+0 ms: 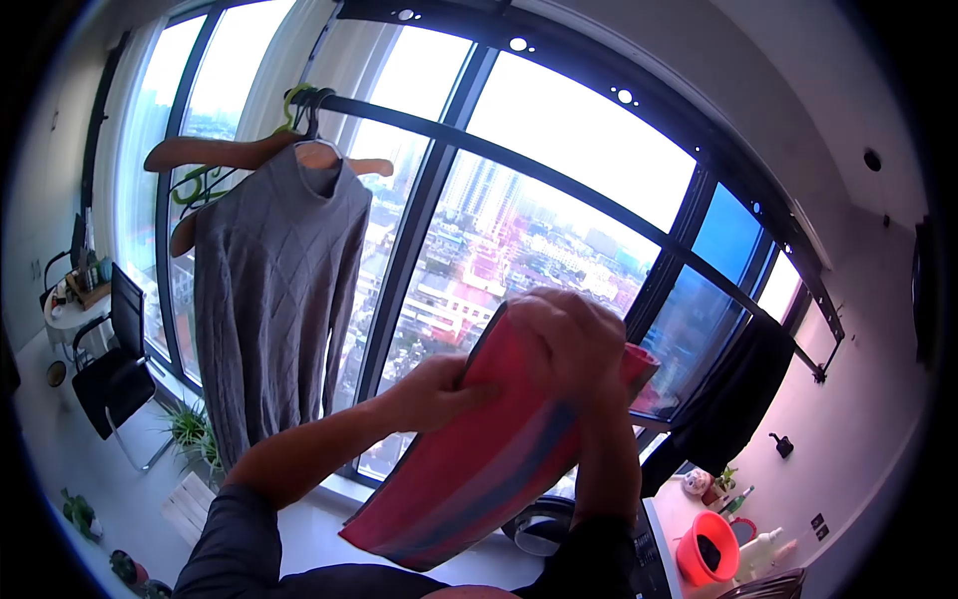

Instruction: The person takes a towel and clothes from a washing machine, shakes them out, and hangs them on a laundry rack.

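A red cloth with pale and blue stripes (499, 459) hangs in front of me, held up in both hands. My left hand (439, 391) grips its left edge, thumb on the near face. Higher and to the right, my right hand (569, 339) is closed over the cloth's top, with slight motion blur. The cloth's lower end slants down to the left and its far side is hidden. To the left of my hands, a grey knitted sweater (284, 290) hangs from a wooden hanger (220, 153) on the dark drying rail (399, 122).
Green hangers (200, 188) share the rail, and a dark garment (733, 399) hangs at its right. Tall windows (569, 210) stand behind. A pink bucket (691, 559) and bottles (760, 551) sit at lower right. Plants (190, 434) and a black chair (110, 389) are at left.
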